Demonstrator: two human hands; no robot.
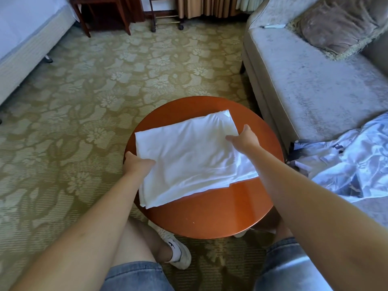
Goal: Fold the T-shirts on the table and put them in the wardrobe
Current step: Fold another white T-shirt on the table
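A white T-shirt, folded into a rough rectangle, lies on the round reddish-brown table. My left hand grips its left edge, thumb on top and fingers hidden under the cloth. At the shirt's right edge my right hand pinches the fabric, thumb on top. A second, light-coloured T-shirt lies crumpled on the sofa to the right. No wardrobe is in view.
A grey sofa with a cushion stands right of the table. A bed is at far left, dark wooden furniture at the back. Patterned carpet surrounds the table. My knees and a white shoe are below the table's edge.
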